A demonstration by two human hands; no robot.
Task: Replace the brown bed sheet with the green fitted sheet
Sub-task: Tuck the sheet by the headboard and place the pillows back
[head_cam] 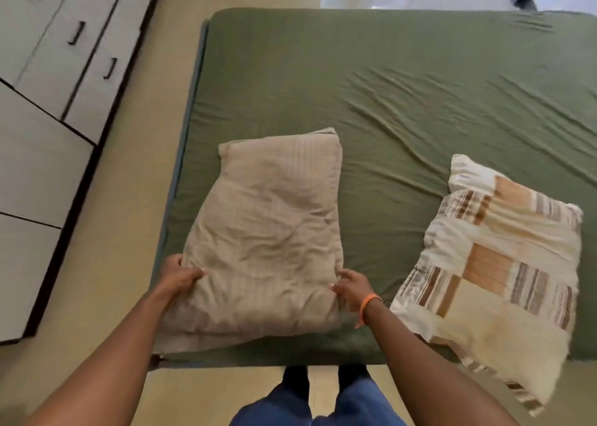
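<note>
Now both arms outstretched, left hand [181, 277] & right hand [352, 286] fingers gripping beige pillow [265, 231] edges.

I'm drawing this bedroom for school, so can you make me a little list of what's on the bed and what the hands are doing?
sheet: green fitted sheet, on the mattress, wrinkled
pillow one: beige pillow, near left edge
pillow two: patchwork striped pillow, on the right, overhanging near edge
left hand: grips beige pillow's left side
right hand: grips its right side
beside bed: white drawers
</note>
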